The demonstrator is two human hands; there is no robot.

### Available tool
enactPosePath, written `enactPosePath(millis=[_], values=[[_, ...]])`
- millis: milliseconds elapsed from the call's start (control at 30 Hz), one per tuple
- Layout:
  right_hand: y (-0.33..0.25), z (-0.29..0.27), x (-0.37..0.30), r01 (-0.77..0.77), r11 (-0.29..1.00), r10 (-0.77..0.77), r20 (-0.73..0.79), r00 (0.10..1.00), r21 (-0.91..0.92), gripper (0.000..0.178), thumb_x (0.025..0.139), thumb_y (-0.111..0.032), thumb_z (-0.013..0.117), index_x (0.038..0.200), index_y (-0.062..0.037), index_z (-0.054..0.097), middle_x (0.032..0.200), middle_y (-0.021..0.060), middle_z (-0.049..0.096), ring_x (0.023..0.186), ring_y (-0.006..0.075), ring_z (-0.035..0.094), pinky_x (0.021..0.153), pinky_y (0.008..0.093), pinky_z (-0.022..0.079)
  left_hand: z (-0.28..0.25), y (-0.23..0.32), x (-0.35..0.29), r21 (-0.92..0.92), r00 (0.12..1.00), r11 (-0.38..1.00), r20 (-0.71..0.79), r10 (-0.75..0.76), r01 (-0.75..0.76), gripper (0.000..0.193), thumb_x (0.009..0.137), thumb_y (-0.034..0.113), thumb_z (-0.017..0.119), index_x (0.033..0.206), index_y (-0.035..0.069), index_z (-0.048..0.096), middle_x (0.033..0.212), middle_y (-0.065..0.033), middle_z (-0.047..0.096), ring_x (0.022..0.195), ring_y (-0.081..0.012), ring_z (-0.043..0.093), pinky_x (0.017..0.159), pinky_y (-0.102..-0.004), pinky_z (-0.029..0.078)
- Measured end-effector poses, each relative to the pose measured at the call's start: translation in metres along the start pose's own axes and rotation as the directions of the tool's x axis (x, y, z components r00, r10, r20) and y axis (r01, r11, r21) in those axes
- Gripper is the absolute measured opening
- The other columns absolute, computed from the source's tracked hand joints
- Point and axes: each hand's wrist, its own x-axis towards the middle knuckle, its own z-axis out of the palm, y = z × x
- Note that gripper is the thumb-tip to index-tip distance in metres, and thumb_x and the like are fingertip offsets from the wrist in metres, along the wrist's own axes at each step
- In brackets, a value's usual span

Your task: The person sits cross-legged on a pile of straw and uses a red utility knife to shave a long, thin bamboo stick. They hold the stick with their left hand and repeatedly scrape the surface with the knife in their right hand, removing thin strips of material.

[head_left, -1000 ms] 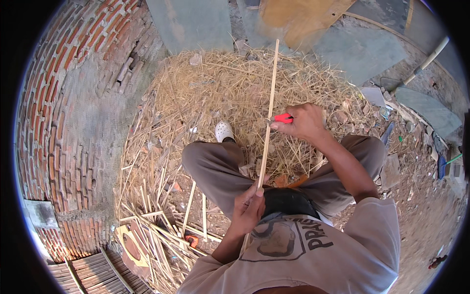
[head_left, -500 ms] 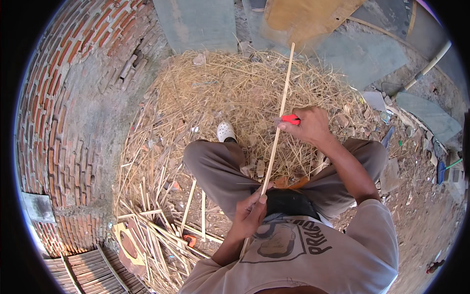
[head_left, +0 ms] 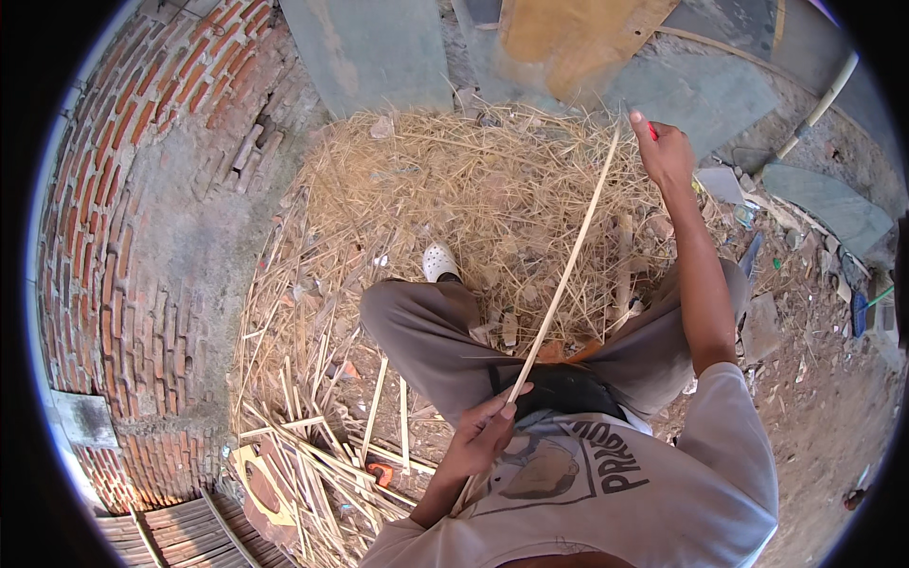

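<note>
Left hand [head_left: 486, 428], thumb and fingers pinched together, grips the nearer part of a long pale strip [head_left: 572, 268] just in front of the shirt [head_left: 559, 483]. The strip slants away from it over a black pad [head_left: 557, 388] on the lap, between the bent knees, to a tip well forward and to the right. Near that tip is the right hand [head_left: 668, 156], fingers curled round a red-handled tool [head_left: 653, 132] that is mostly hidden by the grip; whether its blade touches the strip is too blurred to tell.

Low on the left lie many loose strips [head_left: 322, 454], with an orange object [head_left: 381, 472] and a yellowish board with a cut-out [head_left: 262, 485] among them.

As for progress, the strip in hand looks whole and slim along its visible length, but how much of it has been worked I cannot judge. Nor can I tell whether the loose strips are finished or waiting. Beyond the white shoe [head_left: 438, 260] spreads a thick bed of straw-coloured shavings [head_left: 454, 180], which suggests plenty of cutting done. Farther off stand grey panels [head_left: 369, 57] and a tan board [head_left: 568, 47].
</note>
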Motion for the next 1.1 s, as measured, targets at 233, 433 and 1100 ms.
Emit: enactPosePath(millis=[233,433,1100], values=[[-0.059,0.023,-0.132,0.666,0.725,-0.688,0.222,0.691,0.175,0.063,0.069,-0.073,0.065,0.055,-0.0116,0.06,0.048,0.0066,0.053,0.046,0.0271,0.059,0.046,0.0385,0.046,-0.006,-0.002,0.028,-0.394,0.997,0.916,-0.069,0.044,-0.067,0.044,0.102,0.025,0.041,0.138,-0.001,0.042,0.047,0.0029,0.029,0.038,-0.0064,0.025,0.044,-0.0229,0.028],[-0.057,0.029,-0.114,0.631,0.774,-0.628,0.189,0.755,0.048,0.066,0.066,-0.076,0.064,0.053,-0.0111,0.061,0.045,0.0076,0.053,0.043,0.0264,0.058,0.044,0.0381,0.045,0.0,0.003,0.037,-0.352,0.992,0.928,-0.06,0.107,-0.122,0.042,0.104,0.019,0.037,0.141,0.0,0.038,0.049,0.0032,0.029,0.04,-0.0051,0.026,0.045,-0.0212,0.027],[-0.057,0.025,-0.115,0.521,0.85,-0.52,0.293,0.802,0.084,0.069,0.077,-0.075,0.054,0.061,-0.0087,0.065,0.05,0.0101,0.056,0.049,0.0302,0.06,0.048,0.0409,0.047,0.001,-0.006,0.025,-0.255,0.993,0.96,-0.05,0.105,-0.115,0.041,0.103,0.017,0.04,0.141,0.001,0.039,0.051,0.0052,0.034,0.042,-0.0019,0.03,0.043,-0.0193,0.026]])
